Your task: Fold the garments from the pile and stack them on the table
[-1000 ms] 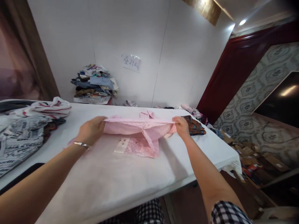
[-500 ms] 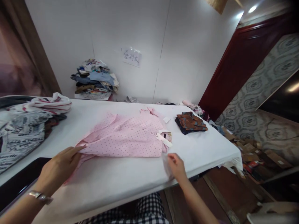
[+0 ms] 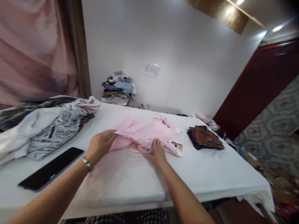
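A pink dotted shirt lies bunched in the middle of the white table. My left hand, with a metal bracelet at the wrist, pinches the shirt's left edge. My right hand is pressed on the shirt's lower middle, fingers curled into the cloth. A white cuff or collar sticks out at the shirt's right end.
A folded brown and orange garment sits right of the shirt. A heap of unfolded clothes covers the table's left end, with a black tablet in front. A stack of folded clothes stands by the back wall. Boxes clutter the floor at right.
The shirt was held up stretched between both hands, then laid flat; now both hands have gathered it inward at the middle. The camera has turned left.
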`<state>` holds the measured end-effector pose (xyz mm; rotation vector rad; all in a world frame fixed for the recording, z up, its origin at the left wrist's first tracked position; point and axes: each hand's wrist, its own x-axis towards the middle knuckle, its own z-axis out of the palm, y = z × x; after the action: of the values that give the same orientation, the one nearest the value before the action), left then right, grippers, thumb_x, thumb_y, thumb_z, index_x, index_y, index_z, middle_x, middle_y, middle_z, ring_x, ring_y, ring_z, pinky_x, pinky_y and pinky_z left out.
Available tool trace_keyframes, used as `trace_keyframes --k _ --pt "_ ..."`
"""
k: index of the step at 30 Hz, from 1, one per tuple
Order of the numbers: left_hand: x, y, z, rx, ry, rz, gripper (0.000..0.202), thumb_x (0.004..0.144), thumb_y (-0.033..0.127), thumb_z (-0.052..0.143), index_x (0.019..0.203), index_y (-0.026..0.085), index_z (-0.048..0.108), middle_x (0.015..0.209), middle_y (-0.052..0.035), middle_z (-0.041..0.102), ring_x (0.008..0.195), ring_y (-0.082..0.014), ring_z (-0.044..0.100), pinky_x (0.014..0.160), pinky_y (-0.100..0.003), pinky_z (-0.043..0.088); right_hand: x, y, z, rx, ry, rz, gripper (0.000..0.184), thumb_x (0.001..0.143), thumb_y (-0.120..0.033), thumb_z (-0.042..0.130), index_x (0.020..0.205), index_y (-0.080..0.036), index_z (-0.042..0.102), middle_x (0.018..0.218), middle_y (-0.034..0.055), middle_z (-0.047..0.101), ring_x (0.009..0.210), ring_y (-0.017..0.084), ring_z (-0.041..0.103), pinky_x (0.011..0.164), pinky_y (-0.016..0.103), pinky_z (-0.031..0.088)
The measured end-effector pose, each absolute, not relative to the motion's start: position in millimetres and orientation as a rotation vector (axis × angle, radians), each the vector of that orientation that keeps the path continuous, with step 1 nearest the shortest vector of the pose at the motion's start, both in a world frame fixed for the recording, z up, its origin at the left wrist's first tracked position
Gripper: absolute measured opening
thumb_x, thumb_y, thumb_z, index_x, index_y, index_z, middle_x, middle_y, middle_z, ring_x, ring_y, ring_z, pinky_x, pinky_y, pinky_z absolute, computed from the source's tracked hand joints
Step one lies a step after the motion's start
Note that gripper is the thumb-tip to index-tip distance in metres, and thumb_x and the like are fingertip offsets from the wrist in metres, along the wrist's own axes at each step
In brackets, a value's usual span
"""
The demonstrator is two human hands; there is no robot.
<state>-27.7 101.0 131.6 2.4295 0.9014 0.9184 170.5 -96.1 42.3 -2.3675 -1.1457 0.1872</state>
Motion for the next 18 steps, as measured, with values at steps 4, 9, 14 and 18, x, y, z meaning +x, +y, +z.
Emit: trace_keyframes --k 4,9,14,18 --pt "-23 107 135 2.450 0.958 0.861 0.040 0.085 0.041 0.039 0.104 0.022 0.069 0.106 -0.0044 0.072 0.098 -0.0222 0.065 0.080 -0.030 0.046 190 -78 40 -2.393 -1.238 0.152 0.060 0.081 -0.035 0.058 0.137 -0.017 0.046 0.149 0.0163 0.035 0.140 0.034 0.025 0.109 0.057 0.022" --pt "-23 122 150 2.491 1.074 0.815 0.040 0.086 0.040 0.039 0.103 0.021 0.069 0.101 -0.0061 0.072 0.092 -0.0232 0.064 0.071 -0.029 0.043 235 -101 78 -2.055 -1.153 0.105 0.040 0.076 -0.019 0.050 0.112 -0.020 0.067 0.120 0.0077 0.066 0.116 0.024 0.057 0.104 0.041 0.038" --pt "-25 136 174 2.480 1.112 0.896 0.049 0.089 0.049 0.033 0.107 0.019 0.067 0.098 -0.0060 0.071 0.085 -0.0198 0.062 0.065 -0.026 0.038 279 -164 161 -1.782 -0.963 -0.100 0.040 0.069 -0.015 0.047 0.100 -0.022 0.071 0.108 0.0047 0.071 0.107 0.021 0.060 0.102 0.038 0.040" --pt "-36 142 167 2.520 1.192 0.850 0.052 0.085 0.053 0.033 0.107 0.021 0.067 0.099 -0.0048 0.072 0.084 -0.0211 0.063 0.063 -0.026 0.039 289 -238 189 -1.650 -0.648 -0.151 0.027 0.070 -0.024 0.057 0.093 -0.025 0.070 0.101 0.0087 0.071 0.097 0.023 0.063 0.083 0.035 0.051"
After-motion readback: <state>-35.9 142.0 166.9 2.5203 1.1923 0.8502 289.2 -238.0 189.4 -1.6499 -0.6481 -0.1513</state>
